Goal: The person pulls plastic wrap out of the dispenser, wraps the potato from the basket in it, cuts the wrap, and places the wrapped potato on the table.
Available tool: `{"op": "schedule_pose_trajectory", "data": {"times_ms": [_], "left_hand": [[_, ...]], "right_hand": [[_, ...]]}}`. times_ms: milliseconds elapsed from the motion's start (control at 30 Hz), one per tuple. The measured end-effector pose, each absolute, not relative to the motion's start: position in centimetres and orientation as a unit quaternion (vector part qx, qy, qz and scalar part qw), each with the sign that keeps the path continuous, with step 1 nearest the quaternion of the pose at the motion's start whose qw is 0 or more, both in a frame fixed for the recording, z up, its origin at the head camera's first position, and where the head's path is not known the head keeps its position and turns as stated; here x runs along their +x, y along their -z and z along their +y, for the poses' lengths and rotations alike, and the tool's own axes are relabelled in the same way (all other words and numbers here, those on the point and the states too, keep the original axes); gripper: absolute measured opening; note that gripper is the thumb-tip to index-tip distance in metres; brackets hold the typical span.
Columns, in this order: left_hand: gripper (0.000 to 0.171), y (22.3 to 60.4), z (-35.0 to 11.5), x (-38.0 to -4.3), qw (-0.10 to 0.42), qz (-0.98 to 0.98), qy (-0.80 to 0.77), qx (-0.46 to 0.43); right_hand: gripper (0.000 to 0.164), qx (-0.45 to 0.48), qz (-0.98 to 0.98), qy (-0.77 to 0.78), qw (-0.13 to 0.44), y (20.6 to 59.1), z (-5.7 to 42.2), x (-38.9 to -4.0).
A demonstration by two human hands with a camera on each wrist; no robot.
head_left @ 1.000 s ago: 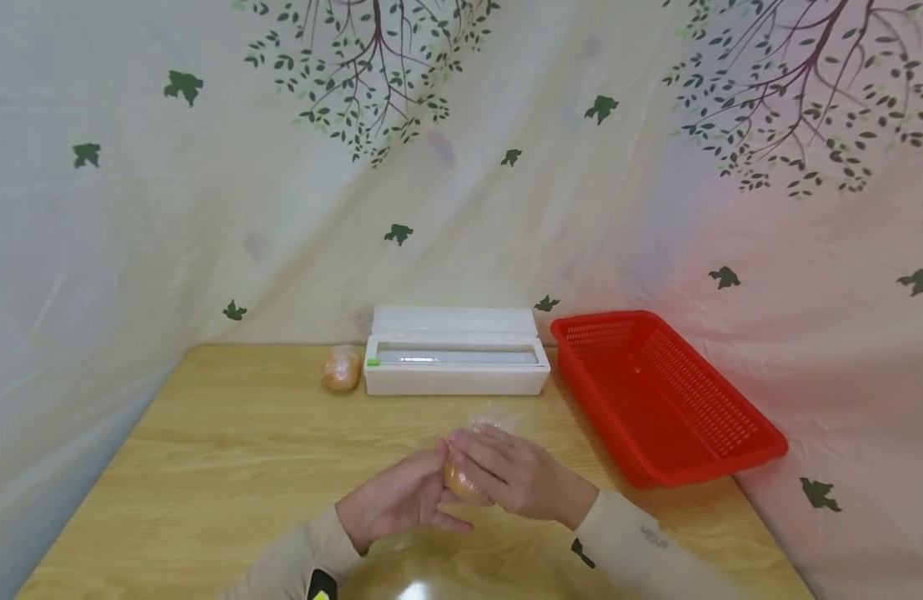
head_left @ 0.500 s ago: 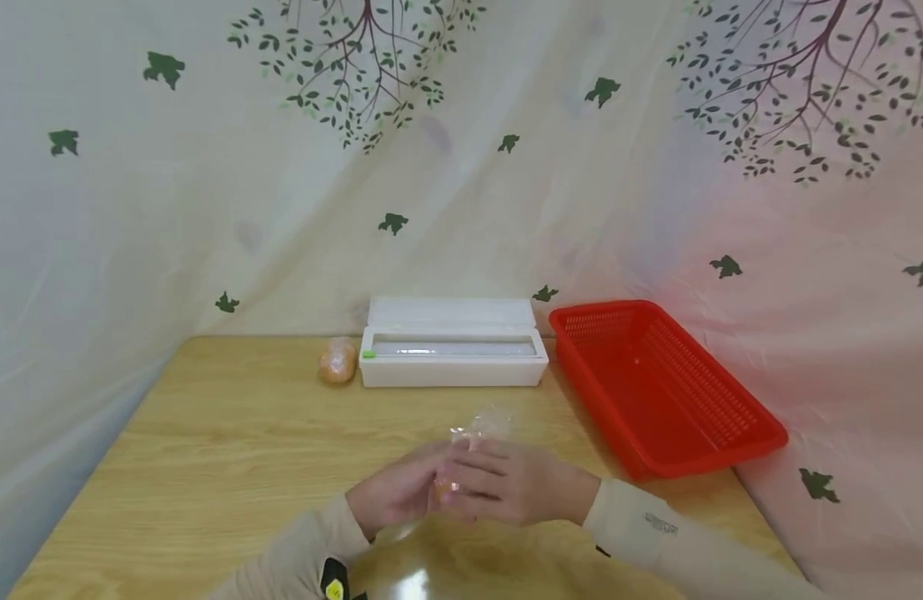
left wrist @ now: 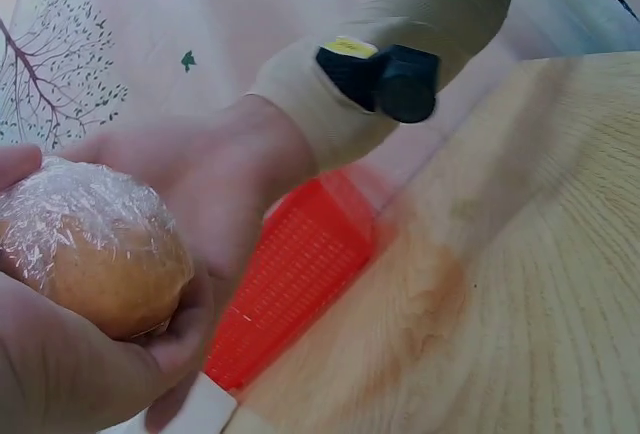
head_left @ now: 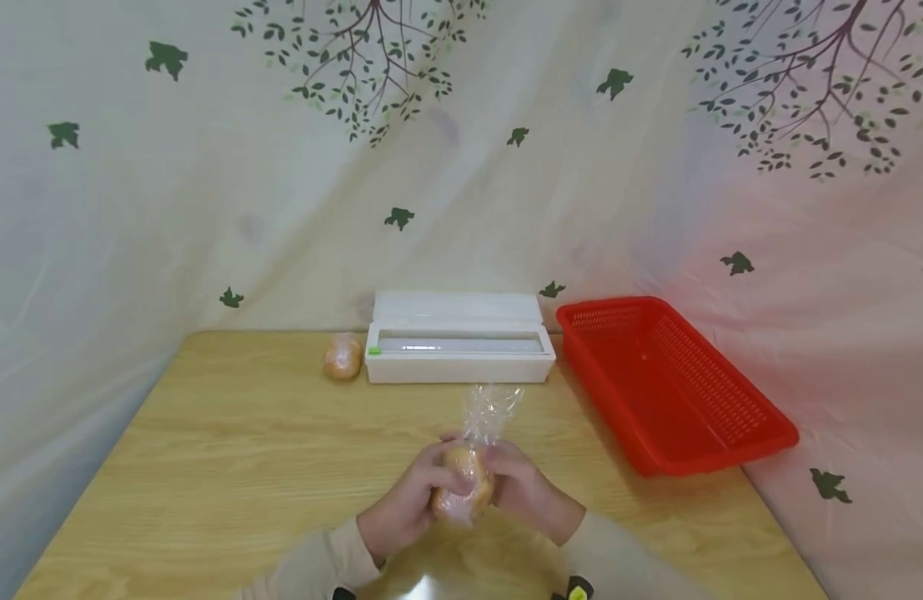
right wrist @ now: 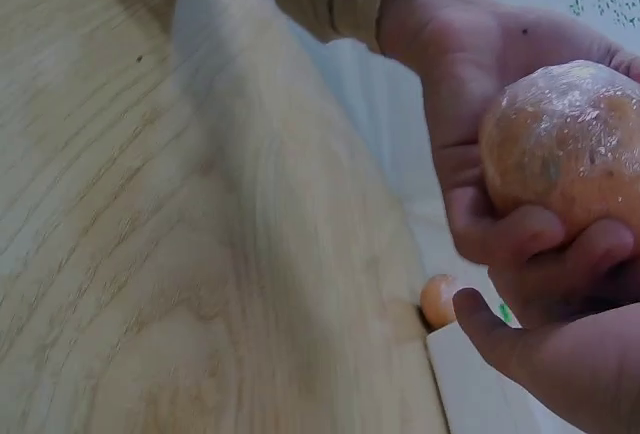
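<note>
Both hands hold a round orange fruit [head_left: 461, 487] wrapped in clear cling film, above the table's front half. A loose tail of film [head_left: 491, 408] sticks up from it. My left hand [head_left: 408, 504] curls its fingers and thumb round the left side; in the right wrist view those fingers [right wrist: 525, 234] wrap the fruit. My right hand [head_left: 529, 492] grips the right side near the gathered film, its fingertips partly hidden. In the left wrist view the film [left wrist: 95, 204] lies crinkled over the fruit's top. A second wrapped fruit [head_left: 343, 358] sits at the back left.
A white cling film box [head_left: 461, 367] stands at the back with its lid raised and a roll inside. To its right lies a red plastic basket [head_left: 604, 400]. The wooden table [head_left: 228, 450] meets a patterned cloth [head_left: 318, 250] behind.
The fruit has been turned between the hands, and its film tail now stands up in plain view. The left thumb has come across the fruit's front; the right hand has shifted to its right side.
</note>
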State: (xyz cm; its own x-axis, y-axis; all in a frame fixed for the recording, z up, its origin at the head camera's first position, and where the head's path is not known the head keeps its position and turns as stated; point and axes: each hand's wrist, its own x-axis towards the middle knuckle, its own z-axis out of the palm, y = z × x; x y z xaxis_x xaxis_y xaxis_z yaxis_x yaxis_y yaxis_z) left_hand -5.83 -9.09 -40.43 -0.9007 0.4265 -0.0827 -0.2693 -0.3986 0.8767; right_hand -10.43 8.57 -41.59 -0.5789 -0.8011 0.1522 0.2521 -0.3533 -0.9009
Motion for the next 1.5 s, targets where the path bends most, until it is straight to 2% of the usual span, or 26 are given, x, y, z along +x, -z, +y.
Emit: {"op": "schedule_pose_trajectory", "data": {"times_ms": [133,233,333,500,600,767,900,967,1033,1267,1500], "left_hand": [[0.046,40.8,-8.9,-5.3,0.223,0.494,-0.836,0.087],[0.049,40.8,-9.0,-5.4,0.242,0.467,-0.844,0.102],[0.051,40.6,-9.3,-5.3,0.253,0.450,-0.848,0.122],[0.050,39.8,-9.5,-5.3,0.278,0.446,-0.841,0.130],[0.047,39.4,-9.7,-5.7,0.288,0.444,-0.838,0.134],[0.039,39.5,-10.6,-6.5,0.308,0.386,-0.858,0.142],[0.049,40.0,-11.3,-6.4,0.353,0.335,-0.865,0.126],[0.055,40.0,-11.6,-6.2,0.357,0.331,-0.866,0.116],[0.058,40.0,-11.8,-6.1,0.349,0.341,-0.866,0.109],[0.048,39.9,-12.2,-5.8,0.290,0.398,-0.865,0.099],[0.039,40.2,-12.1,-5.5,0.265,0.419,-0.866,0.065]], "right_hand": [[0.047,-0.274,0.509,0.744,0.334,40.5,7.4,-10.5],[0.044,-0.254,0.603,0.700,0.286,39.3,7.2,-10.7],[0.044,-0.274,0.676,0.638,0.247,38.3,7.3,-11.0],[0.041,-0.384,0.688,0.587,0.189,37.5,7.9,-11.1],[0.041,-0.481,0.682,0.536,0.125,37.1,8.4,-11.3],[0.050,-0.597,0.720,0.354,-0.017,36.7,8.9,-11.6],[0.069,-0.604,0.762,0.216,-0.089,37.2,8.8,-11.1],[0.082,-0.598,0.775,0.167,-0.117,37.4,8.7,-10.7],[0.088,-0.593,0.782,0.130,-0.140,37.5,8.6,-10.4],[0.087,-0.580,0.794,0.075,-0.165,37.4,7.9,-9.7],[0.079,-0.573,0.798,0.065,-0.176,38.5,7.6,-9.4]]}}
